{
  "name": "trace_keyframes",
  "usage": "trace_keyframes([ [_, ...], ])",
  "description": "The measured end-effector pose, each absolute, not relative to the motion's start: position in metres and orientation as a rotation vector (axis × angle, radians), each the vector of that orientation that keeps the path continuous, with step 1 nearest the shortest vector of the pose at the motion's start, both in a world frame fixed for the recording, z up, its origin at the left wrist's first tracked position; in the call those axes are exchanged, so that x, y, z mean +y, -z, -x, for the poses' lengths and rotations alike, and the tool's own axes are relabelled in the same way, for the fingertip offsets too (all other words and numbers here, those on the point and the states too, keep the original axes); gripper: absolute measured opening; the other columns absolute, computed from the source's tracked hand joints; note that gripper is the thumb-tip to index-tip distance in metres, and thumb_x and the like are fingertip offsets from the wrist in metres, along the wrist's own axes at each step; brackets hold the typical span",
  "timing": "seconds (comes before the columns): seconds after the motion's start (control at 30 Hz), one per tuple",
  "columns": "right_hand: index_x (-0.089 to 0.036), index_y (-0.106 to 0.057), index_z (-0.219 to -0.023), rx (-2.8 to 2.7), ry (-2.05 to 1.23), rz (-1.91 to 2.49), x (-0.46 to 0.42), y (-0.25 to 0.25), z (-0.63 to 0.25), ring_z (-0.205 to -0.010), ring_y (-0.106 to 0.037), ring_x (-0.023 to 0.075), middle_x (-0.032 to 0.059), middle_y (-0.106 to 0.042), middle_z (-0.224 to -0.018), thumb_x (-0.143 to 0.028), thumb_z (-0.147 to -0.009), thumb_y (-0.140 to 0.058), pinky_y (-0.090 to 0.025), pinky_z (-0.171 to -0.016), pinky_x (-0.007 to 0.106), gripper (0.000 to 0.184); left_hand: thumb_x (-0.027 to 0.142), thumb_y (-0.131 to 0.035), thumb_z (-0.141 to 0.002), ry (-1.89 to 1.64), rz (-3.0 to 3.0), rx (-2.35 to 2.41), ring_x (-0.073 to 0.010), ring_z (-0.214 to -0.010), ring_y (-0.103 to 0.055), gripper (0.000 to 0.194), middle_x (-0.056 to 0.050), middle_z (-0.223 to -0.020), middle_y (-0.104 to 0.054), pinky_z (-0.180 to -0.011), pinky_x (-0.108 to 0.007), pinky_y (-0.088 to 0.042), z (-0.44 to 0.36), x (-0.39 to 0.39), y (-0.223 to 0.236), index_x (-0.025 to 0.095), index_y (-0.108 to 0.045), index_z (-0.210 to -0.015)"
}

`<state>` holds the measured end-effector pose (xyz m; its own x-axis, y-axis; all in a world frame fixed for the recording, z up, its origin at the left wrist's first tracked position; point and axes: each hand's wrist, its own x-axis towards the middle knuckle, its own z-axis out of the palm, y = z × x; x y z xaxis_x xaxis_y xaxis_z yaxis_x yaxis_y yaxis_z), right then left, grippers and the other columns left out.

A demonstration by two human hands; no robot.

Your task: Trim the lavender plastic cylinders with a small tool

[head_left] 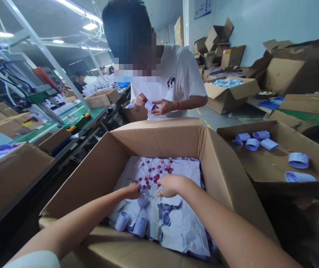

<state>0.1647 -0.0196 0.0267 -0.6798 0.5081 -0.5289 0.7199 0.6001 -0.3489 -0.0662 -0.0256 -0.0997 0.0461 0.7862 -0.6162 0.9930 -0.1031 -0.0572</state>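
Both of my hands reach into a large open cardboard box (pixel 159 143). My left hand (pixel 133 190) is closed at the upper edge of a pale violet-white plastic cylinder (pixel 143 201), which it appears to grip. My right hand (pixel 171 185) is closed in a pinch just to the right; what its fingertips hold is too small to make out. Beyond my fingers, small red round parts with thin wire leads (pixel 159 172) lie scattered on a worn white sheet (pixel 185 230). Two more pale cylinders, a left one (pixel 123 221) and a right one (pixel 140 226), sit near the box's front wall.
Across the box a co-worker (pixel 173 74) in a white shirt holds a similar cylinder (pixel 150 106). At right, a shallow carton (pixel 271 160) holds several cylinders. Another carton (pixel 22 163) stands at left beside a green-topped conveyor line (pixel 47 128). Stacked cartons (pixel 287 70) fill the back right.
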Motion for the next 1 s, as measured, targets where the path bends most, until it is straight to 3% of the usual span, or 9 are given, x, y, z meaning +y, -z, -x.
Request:
trace_keyframes([
  [0.07,-0.009,-0.055,-0.125,2.453,0.777,-0.989,-0.020,-0.026,-0.165,-0.116,-0.057,0.0303,0.0191,-0.059,-0.127,-0.037,-0.085,-0.051,-0.048,-0.094,0.038,0.049,0.020,-0.060,-0.067,0.739,-2.008,1.740,-0.0292,-0.111,-0.050,0.031,-0.013,-0.109,-0.057,-0.095,-0.041,-0.042,0.067,-0.026,0.099,0.017,-0.059,-0.098],
  [0.27,-0.010,-0.055,-0.126,2.457,0.805,-0.999,-0.019,-0.023,-0.164,-0.115,-0.058,0.0299,0.0190,-0.060,-0.126,-0.036,-0.084,-0.051,-0.049,-0.093,0.038,0.049,0.018,-0.068,-0.058,0.786,-2.180,1.516,-0.0330,-0.121,-0.039,0.059,-0.011,-0.127,-0.046,-0.095,-0.046,-0.042,0.055,-0.028,0.100,0.026,-0.056,-0.115],
  [0.37,-0.009,-0.055,-0.126,2.457,0.816,-1.007,-0.018,-0.022,-0.164,-0.116,-0.058,0.0301,0.0193,-0.060,-0.127,-0.035,-0.083,-0.052,-0.049,-0.093,0.038,0.050,0.021,-0.069,-0.059,0.894,-2.252,1.347,-0.0363,-0.118,-0.041,0.040,-0.012,-0.126,-0.047,-0.094,-0.052,-0.039,0.052,-0.031,0.105,0.023,-0.066,-0.099],
  [0.47,-0.010,-0.056,-0.125,2.457,0.825,-1.007,-0.017,-0.021,-0.165,-0.114,-0.058,0.0300,0.0178,-0.061,-0.126,-0.035,-0.082,-0.052,-0.050,-0.091,0.037,0.049,0.022,-0.067,-0.061,0.859,-2.279,1.301,-0.0352,-0.111,-0.045,0.012,-0.012,-0.115,-0.055,-0.091,-0.051,-0.039,0.054,-0.031,0.109,0.019,-0.067,-0.073],
  [0.57,-0.011,-0.056,-0.125,2.451,0.824,-1.000,-0.016,-0.021,-0.165,-0.115,-0.058,0.0303,0.0168,-0.060,-0.127,-0.034,-0.080,-0.057,-0.049,-0.092,0.037,0.051,0.019,-0.068,-0.059,0.801,-2.239,1.382,-0.0324,-0.104,-0.050,0.007,-0.010,-0.101,-0.061,-0.089,-0.047,-0.041,0.057,-0.031,0.111,0.018,-0.061,-0.062],
  [0.67,-0.012,-0.057,-0.124,2.440,0.811,-0.999,-0.015,-0.020,-0.166,-0.114,-0.059,0.0305,0.0165,-0.062,-0.126,-0.035,-0.080,-0.058,-0.049,-0.091,0.038,0.050,0.018,-0.065,-0.063,0.740,-2.208,1.490,-0.0320,-0.105,-0.052,0.005,-0.010,-0.097,-0.063,-0.092,-0.046,-0.040,0.058,-0.035,0.113,0.019,-0.061,-0.066],
  [0.87,-0.013,-0.059,-0.121,2.432,0.784,-1.003,-0.015,-0.020,-0.167,-0.112,-0.060,0.0300,0.0172,-0.064,-0.121,-0.037,-0.082,-0.055,-0.049,-0.089,0.037,0.046,0.026,-0.074,-0.059,0.645,-2.022,1.682,-0.0356,-0.111,-0.054,0.036,-0.014,-0.108,-0.064,-0.094,-0.047,-0.042,0.056,-0.027,0.120,0.019,-0.064,-0.093],
  [1.0,-0.012,-0.058,-0.121,2.421,0.794,-1.008,-0.015,-0.020,-0.168,-0.113,-0.059,0.0306,0.0175,-0.064,-0.121,-0.037,-0.083,-0.054,-0.049,-0.089,0.038,0.046,0.033,-0.083,-0.050,0.671,-1.765,1.720,-0.0340,-0.083,-0.065,0.034,-0.009,-0.075,-0.068,-0.076,-0.048,-0.052,0.064,-0.017,0.130,0.018,-0.068,-0.077],
])
